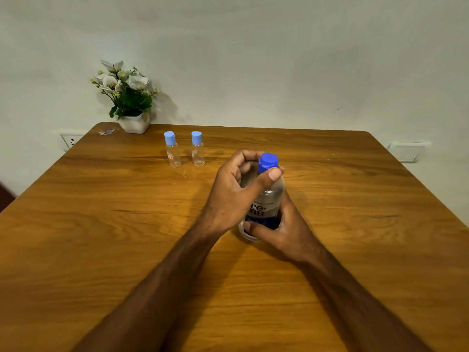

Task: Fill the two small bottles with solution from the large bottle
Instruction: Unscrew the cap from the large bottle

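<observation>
Gripping the smooth, rigid large bottle [266, 199] low, the right hand [284, 232] steadied it mid-table while the left hand [236, 189] curled its fingers round the cap [267, 161].

The broad brown wooden table [101, 224] shows a smooth, faintly glossy grain — on it the two small clear plastic bottles with matt light-blue caps [173, 151] [197, 149], the large glossy clear plastic bottle [269, 199] with its deep-blue cap [267, 161], and a smooth white pot [134, 124].
</observation>
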